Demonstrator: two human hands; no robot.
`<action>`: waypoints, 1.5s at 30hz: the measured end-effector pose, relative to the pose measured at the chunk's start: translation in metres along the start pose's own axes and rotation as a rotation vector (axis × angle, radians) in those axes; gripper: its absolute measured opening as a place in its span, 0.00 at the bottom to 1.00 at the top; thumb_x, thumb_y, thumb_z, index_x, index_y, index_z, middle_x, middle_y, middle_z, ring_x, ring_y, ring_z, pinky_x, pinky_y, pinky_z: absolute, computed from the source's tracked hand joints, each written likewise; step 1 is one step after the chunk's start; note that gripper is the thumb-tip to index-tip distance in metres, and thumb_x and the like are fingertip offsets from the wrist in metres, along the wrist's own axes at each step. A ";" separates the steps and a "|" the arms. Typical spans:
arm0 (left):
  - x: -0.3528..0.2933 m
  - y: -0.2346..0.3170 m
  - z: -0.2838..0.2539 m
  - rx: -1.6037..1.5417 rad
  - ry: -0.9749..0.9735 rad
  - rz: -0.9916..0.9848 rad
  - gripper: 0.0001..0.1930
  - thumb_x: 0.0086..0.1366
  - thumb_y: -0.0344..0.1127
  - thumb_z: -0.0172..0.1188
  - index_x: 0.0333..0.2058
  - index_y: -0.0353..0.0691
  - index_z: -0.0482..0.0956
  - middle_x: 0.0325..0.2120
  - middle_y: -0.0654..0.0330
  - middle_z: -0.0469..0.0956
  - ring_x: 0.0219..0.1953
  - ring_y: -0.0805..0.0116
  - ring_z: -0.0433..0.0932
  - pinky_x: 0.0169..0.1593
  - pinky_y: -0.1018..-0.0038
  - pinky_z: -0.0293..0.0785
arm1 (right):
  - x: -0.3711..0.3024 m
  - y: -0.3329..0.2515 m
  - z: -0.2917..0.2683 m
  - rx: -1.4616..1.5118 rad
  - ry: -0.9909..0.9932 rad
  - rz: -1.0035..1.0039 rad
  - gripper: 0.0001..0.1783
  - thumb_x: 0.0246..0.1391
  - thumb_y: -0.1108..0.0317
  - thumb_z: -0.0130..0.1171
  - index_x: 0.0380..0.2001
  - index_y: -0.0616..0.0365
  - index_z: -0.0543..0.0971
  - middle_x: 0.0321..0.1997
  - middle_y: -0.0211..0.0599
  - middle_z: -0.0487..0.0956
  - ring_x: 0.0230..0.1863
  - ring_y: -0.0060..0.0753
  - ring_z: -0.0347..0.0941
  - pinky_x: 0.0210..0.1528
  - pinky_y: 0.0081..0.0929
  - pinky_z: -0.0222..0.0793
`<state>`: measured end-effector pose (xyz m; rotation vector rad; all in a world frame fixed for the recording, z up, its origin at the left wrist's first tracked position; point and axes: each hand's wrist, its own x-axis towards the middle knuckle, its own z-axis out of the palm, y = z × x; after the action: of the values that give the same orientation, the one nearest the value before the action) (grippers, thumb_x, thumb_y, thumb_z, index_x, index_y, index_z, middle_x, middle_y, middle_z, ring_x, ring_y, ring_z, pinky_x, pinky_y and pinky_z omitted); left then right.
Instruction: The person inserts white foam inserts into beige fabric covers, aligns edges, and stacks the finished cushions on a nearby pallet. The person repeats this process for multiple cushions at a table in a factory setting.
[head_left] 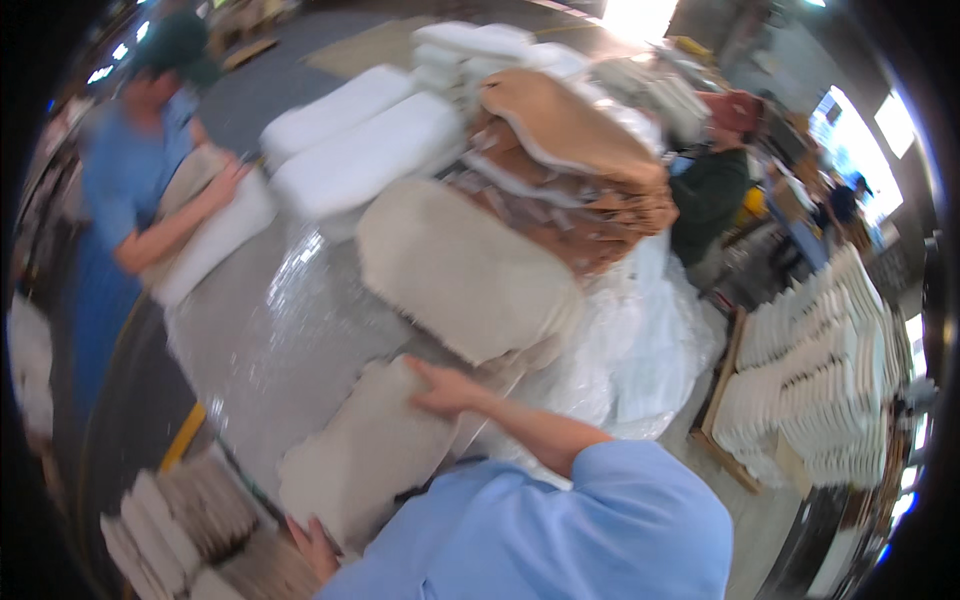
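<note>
A pale beige hide with a ragged edge hangs between my hands at the near side of the plastic-covered table. My right hand grips its far right edge. At its near left end, my left hand holds the border, with part of that hand hidden by the hide. Just beyond lies a larger beige hide, flat side up, on a stack. Behind it is a tall pile of brown hides with whitish fleecy edges.
Clear plastic sheeting covers the table. White fleecy stacks stand at the back. A co-worker in blue holds a hide at left; another person stands at right. Folded hides sit lower left, a white pile on a pallet right.
</note>
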<state>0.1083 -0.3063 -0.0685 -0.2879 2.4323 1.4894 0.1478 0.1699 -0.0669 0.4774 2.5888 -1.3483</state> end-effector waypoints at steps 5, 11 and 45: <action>-0.010 0.124 -0.034 -0.205 -0.257 -0.262 0.35 0.78 0.60 0.55 0.74 0.46 0.68 0.45 0.64 0.83 0.17 0.80 0.69 0.17 0.79 0.61 | -0.022 -0.028 -0.052 0.460 -0.090 0.061 0.42 0.66 0.41 0.60 0.76 0.52 0.69 0.66 0.52 0.80 0.45 0.37 0.83 0.48 0.33 0.81; 0.013 0.099 -0.024 -0.258 -0.162 -0.418 0.36 0.75 0.63 0.53 0.70 0.43 0.71 0.46 0.59 0.84 0.26 0.69 0.81 0.22 0.73 0.74 | 0.010 -0.041 -0.036 0.408 -0.083 0.231 0.28 0.67 0.44 0.57 0.53 0.56 0.88 0.51 0.35 0.87 0.45 0.31 0.81 0.36 0.33 0.78; 0.028 0.040 -0.070 -0.723 -0.372 -0.205 0.15 0.71 0.42 0.63 0.54 0.50 0.80 0.51 0.63 0.77 0.55 0.69 0.76 0.61 0.67 0.76 | 0.031 -0.028 -0.008 0.693 -0.449 0.377 0.34 0.73 0.51 0.56 0.75 0.55 0.68 0.75 0.42 0.73 0.71 0.47 0.72 0.71 0.46 0.70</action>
<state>0.0606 -0.3514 -0.0140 -0.3450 1.4714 2.0492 0.1090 0.1675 -0.0504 0.6247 1.5453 -1.9052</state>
